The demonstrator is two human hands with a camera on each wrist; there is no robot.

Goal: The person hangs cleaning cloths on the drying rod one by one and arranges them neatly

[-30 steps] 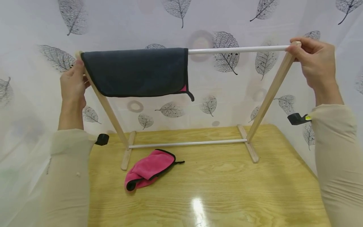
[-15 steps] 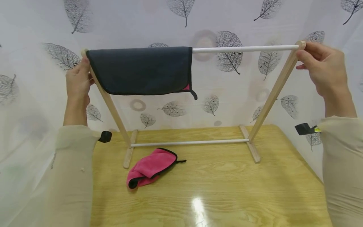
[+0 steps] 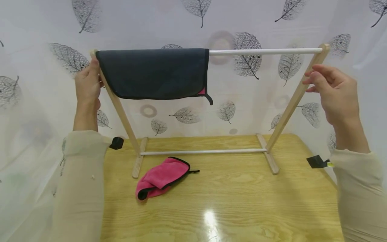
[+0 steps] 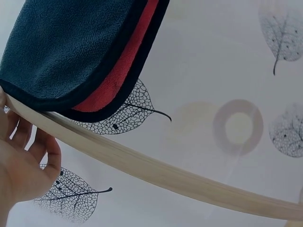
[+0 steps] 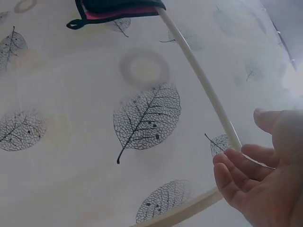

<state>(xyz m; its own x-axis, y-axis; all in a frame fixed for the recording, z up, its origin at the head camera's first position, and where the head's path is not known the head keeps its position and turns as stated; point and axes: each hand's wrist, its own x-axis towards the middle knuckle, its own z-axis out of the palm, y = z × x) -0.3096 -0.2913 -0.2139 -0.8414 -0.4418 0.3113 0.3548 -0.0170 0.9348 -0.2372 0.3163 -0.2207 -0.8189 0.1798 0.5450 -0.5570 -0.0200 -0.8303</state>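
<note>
A wooden rack with two leaning posts stands on the table. Over the left half of its white top rod point(image 3: 266, 51) hangs a dark grey towel point(image 3: 154, 74) with black edging, its pink underside point(image 4: 116, 78) showing in the left wrist view. My left hand point(image 3: 87, 83) grips the left post point(image 3: 121, 111) near its top, beside the towel's edge. Away from the rod's end, my right hand point(image 3: 338, 92) is at the right post point(image 3: 291, 104) below its top, fingers loosely bent and thumb apart from them in the right wrist view point(image 5: 265, 175); nothing is held.
A crumpled pink towel point(image 3: 164, 176) with black edging and a loop lies on the wooden table point(image 3: 242, 201), in front of the lower white rod point(image 3: 202, 152). Behind the rack hangs a pale curtain point(image 3: 193, 124) printed with leaves.
My right hand has let go of the right post's top and moved down along it. The left hand keeps its grip. The whole scene has shifted slightly right in the head view.
</note>
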